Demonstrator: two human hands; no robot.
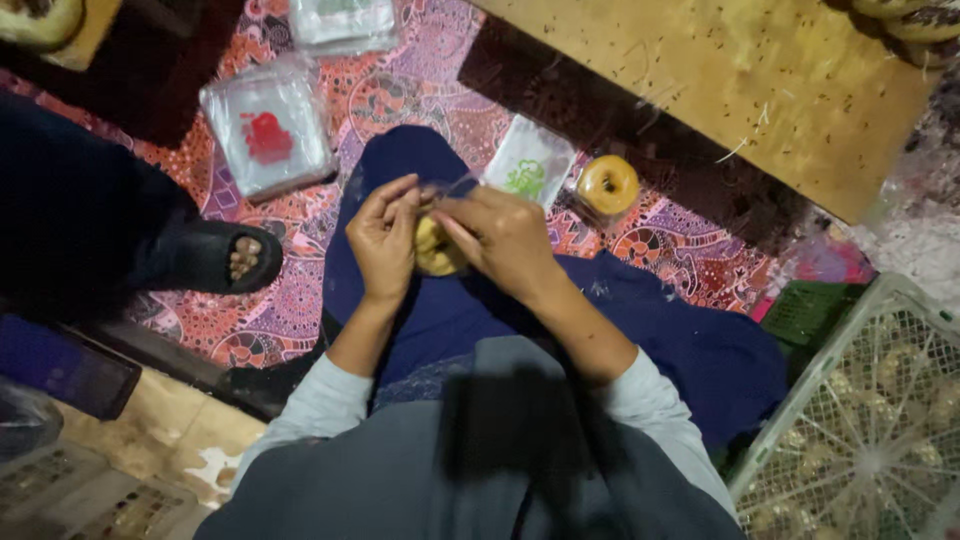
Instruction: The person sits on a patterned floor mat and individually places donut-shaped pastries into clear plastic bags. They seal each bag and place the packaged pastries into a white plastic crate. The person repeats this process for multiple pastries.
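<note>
My left hand (383,240) and my right hand (503,238) meet over my lap, both closed on a yellow doughnut (436,250) partly inside a clear plastic bag (452,189). The doughnut is mostly hidden by my fingers. A second glazed doughnut (608,184) lies wrapped on the patterned mat just beyond my right hand. A small clear bag with a green print (528,166) lies beside it.
A stack of clear bags with a red print (268,134) lies to the upper left, another stack (343,22) above it. A wooden board (740,80) spans the top right. Another person's sandalled foot (225,257) is at left. A white mesh crate (870,420) stands at lower right.
</note>
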